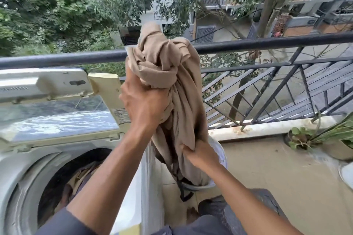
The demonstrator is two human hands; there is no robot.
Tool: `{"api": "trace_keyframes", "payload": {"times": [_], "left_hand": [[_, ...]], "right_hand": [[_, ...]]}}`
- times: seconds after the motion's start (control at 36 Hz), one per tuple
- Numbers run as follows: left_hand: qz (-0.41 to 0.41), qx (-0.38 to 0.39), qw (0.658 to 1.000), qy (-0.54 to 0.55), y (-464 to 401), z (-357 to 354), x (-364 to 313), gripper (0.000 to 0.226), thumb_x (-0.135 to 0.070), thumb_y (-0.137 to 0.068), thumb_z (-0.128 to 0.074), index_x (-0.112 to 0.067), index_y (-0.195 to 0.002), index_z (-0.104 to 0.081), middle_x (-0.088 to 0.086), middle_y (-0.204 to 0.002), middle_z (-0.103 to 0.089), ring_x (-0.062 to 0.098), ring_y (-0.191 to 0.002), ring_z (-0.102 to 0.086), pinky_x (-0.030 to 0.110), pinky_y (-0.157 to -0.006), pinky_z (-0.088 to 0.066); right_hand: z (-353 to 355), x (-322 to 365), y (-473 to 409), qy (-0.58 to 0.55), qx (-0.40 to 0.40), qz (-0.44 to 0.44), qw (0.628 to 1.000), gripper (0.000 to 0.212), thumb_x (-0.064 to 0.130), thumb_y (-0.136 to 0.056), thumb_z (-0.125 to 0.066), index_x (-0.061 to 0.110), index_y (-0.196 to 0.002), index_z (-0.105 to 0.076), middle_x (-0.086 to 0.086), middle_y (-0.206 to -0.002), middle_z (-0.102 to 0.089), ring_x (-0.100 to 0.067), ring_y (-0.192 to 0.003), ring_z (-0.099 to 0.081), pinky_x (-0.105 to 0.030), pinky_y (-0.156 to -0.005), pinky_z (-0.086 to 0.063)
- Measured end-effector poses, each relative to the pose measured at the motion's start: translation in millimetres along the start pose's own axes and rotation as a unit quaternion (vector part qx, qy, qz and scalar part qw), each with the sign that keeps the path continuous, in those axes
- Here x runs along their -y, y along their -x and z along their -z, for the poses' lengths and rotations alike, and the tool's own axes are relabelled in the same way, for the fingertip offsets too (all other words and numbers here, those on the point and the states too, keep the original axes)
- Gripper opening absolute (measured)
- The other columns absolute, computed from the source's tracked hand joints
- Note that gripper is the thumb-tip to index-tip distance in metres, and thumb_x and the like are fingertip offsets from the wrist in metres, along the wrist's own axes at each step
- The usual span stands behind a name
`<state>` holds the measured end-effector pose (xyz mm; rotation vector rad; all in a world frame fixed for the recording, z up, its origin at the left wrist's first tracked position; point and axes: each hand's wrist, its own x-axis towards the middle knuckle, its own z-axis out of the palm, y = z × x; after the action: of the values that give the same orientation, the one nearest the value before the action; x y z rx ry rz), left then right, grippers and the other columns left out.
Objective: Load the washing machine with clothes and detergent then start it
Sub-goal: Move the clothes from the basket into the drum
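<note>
Beige cloth bunched in both hands' grip, left, right, hiding the bucket beneath

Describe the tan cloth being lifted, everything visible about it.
The tan cloth is a soft, matte, bunched and twisted garment, hanging in long folds. The left hand grips it near its knotted top; the right hand pinches a lower fold. Its bottom end still hangs into the white bucket, right of the washing machine, in front of the black railing.
</note>
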<state>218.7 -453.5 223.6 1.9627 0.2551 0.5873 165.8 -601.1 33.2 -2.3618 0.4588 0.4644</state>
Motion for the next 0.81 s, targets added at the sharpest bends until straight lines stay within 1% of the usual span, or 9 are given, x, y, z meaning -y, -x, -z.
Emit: {"api": "trace_keyframes", "payload": {"times": [0.14, 0.28, 0.39, 0.5, 0.56, 0.61, 0.67, 0.72, 0.81], "left_hand": [[-0.021, 0.0, 0.999, -0.035, -3.3, 4.2, 8.5, 0.085, -0.036, -0.082, -0.08, -0.028, -0.158, -0.042, 0.01, -0.114, -0.077, 0.033, -0.1, -0.068, 0.021, -0.078, -0.034], [0.001, 0.033, 0.997, -0.064, -1.5, 3.5, 27.9, 0.077, -0.047, -0.079, -0.081, -0.024, -0.145, -0.05, 0.013, -0.109, -0.075, 0.041, -0.1, -0.069, 0.033, -0.08, -0.043], [-0.011, 0.048, 0.993, -0.106, 2.6, 1.3, 39.6, 0.082, -0.052, -0.08, -0.076, -0.031, -0.151, -0.042, 0.013, -0.113, -0.073, 0.039, -0.099, -0.069, 0.037, -0.077, -0.049], [-0.008, 0.043, 0.993, -0.112, 3.7, -1.1, 42.6, 0.086, -0.051, -0.081, -0.077, -0.033, -0.155, -0.036, 0.012, -0.115, -0.073, 0.038, -0.1, -0.069, 0.034, -0.077, -0.045], [-0.002, 0.029, 0.994, -0.106, 2.2, -1.9, 43.0, 0.084, -0.052, -0.08, -0.079, -0.028, -0.151, -0.041, 0.013, -0.115, -0.074, 0.04, -0.102, -0.069, 0.034, -0.077, -0.042], [0.007, 0.017, 0.994, -0.106, 0.3, -1.5, 41.6, 0.084, -0.05, -0.08, -0.081, -0.024, -0.15, -0.043, 0.014, -0.117, -0.074, 0.04, -0.104, -0.069, 0.031, -0.077, -0.036], [0.0, 0.008, 0.993, -0.114, -2.1, -0.2, 40.3, 0.08, -0.048, -0.081, -0.082, -0.022, -0.147, -0.045, 0.012, -0.117, -0.074, 0.039, -0.103, -0.069, 0.03, -0.076, -0.035], [-0.009, 0.007, 0.992, -0.127, -4.3, 1.6, 41.8, 0.076, -0.046, -0.081, -0.082, -0.019, -0.143, -0.049, 0.012, -0.113, -0.073, 0.038, -0.1, -0.069, 0.03, -0.075, -0.035], [-0.021, 0.007, 0.99, -0.138, -4.9, 3.8, 47.3, 0.08, -0.044, -0.082, -0.082, -0.018, -0.148, -0.046, 0.012, -0.115, -0.073, 0.036, -0.101, -0.069, 0.027, -0.079, -0.035]], "right_hand": [[14.5, -19.7, -24.7, 0.056, -0.024, 0.001, 0.998, 0.039, 0.041, -0.104, -0.047, 0.01, -0.121, -0.064, -0.015, -0.111, -0.072, -0.037, -0.103, -0.07, -0.034, -0.074, -0.051], [74.6, -34.2, -37.9, 0.052, -0.08, -0.052, 0.994, 0.03, 0.009, -0.091, -0.048, 0.003, -0.114, -0.065, -0.025, -0.12, -0.068, -0.043, -0.114, -0.064, -0.041, -0.087, -0.05], [131.9, -18.3, -22.4, -0.044, -0.208, -0.029, 0.977, 0.019, 0.002, -0.085, -0.048, 0.004, -0.088, -0.066, -0.025, -0.092, -0.068, -0.044, -0.094, -0.065, -0.04, -0.071, -0.045], [156.8, 10.8, 12.1, -0.146, -0.321, 0.059, 0.934, 0.018, 0.014, -0.084, -0.04, 0.013, -0.077, -0.056, -0.006, -0.076, -0.062, -0.031, -0.074, -0.055, -0.04, -0.061, -0.041], [148.8, 18.3, 21.8, -0.151, -0.346, 0.116, 0.919, 0.019, 0.009, -0.085, -0.04, 0.016, -0.077, -0.056, 0.003, -0.07, -0.059, -0.023, -0.066, -0.05, -0.039, -0.056, -0.036], [134.1, 10.9, 12.8, -0.101, -0.307, 0.14, 0.936, 0.026, 0.0, -0.083, -0.043, 0.012, -0.089, -0.065, -0.007, -0.076, -0.066, -0.024, -0.068, -0.055, -0.04, -0.057, -0.03], [120.8, -2.3, -4.4, 0.005, -0.189, 0.076, 0.979, 0.026, -0.002, -0.086, -0.047, 0.003, -0.1, -0.068, -0.025, -0.1, -0.07, -0.035, -0.09, -0.066, -0.038, -0.069, -0.044], [114.8, -12.1, -13.0, 0.073, -0.108, 0.01, 0.991, 0.018, 0.0, -0.088, -0.047, 0.001, -0.095, -0.064, -0.031, -0.112, -0.066, -0.044, -0.106, -0.064, -0.039, -0.078, -0.046], [119.7, -11.8, -14.4, 0.045, -0.147, 0.0, 0.988, 0.013, 0.003, -0.082, -0.044, 0.005, -0.083, -0.057, -0.026, -0.097, -0.066, -0.043, -0.096, -0.064, -0.038, -0.072, -0.047]]}}
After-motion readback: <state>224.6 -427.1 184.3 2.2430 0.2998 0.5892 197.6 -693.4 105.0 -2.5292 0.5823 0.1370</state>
